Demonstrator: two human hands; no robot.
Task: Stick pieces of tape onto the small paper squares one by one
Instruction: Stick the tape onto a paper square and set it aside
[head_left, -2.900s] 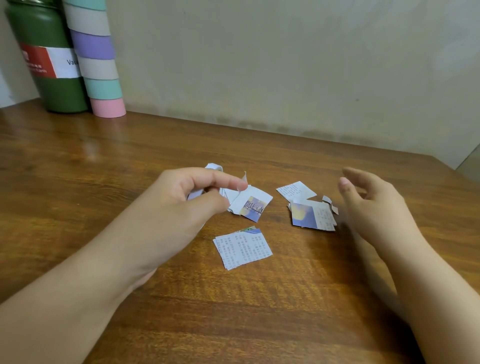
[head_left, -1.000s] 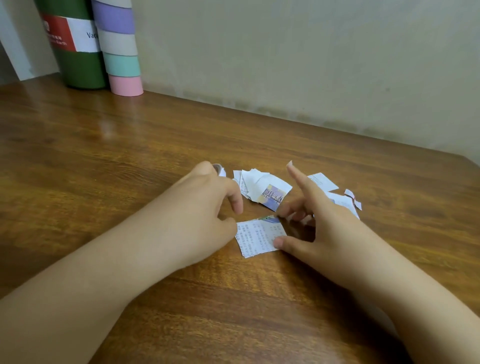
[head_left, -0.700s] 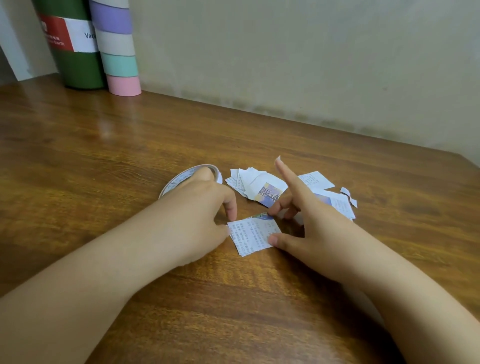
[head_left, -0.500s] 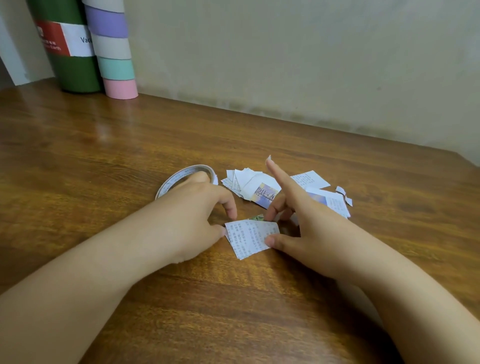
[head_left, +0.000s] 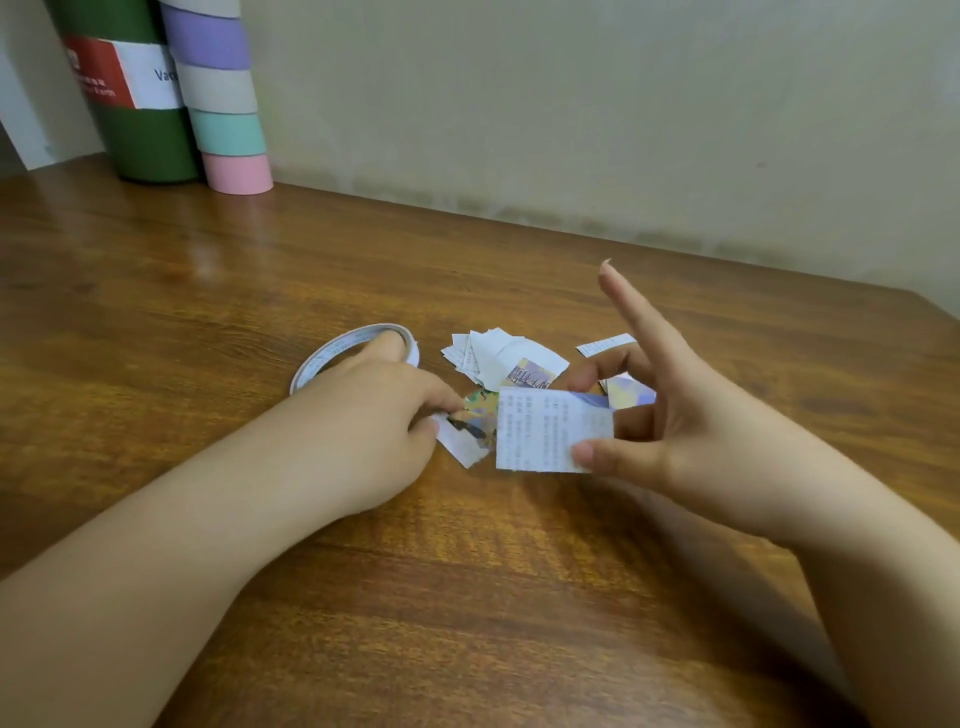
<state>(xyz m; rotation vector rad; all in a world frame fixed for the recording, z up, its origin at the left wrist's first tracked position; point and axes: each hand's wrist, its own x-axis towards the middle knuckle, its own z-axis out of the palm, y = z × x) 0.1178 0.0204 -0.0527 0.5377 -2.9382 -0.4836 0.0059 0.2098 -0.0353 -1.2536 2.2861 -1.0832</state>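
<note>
My right hand (head_left: 691, 431) pinches a small paper square with printed text (head_left: 550, 434) between thumb and middle fingers and holds it just above the table, index finger pointing up. My left hand (head_left: 374, 415) pinches a colourful paper square (head_left: 472, 423) that lies on the table to the left of the lifted one. A white tape roll (head_left: 324, 358) lies flat under the back of my left hand. A small pile of paper squares (head_left: 498, 353) lies behind both hands. More squares (head_left: 628, 392) lie partly hidden behind my right fingers.
A wooden table (head_left: 467, 597) runs back to a beige wall. At the far left corner stand a green canister (head_left: 135, 104) and a stack of pastel tape rolls (head_left: 223, 98). The table's right edge shows at the far right.
My right hand has lifted the printed square off the table and turned it toward me. A colourful square now shows beneath, and my left fingers hold it. The tape roll came into view.
</note>
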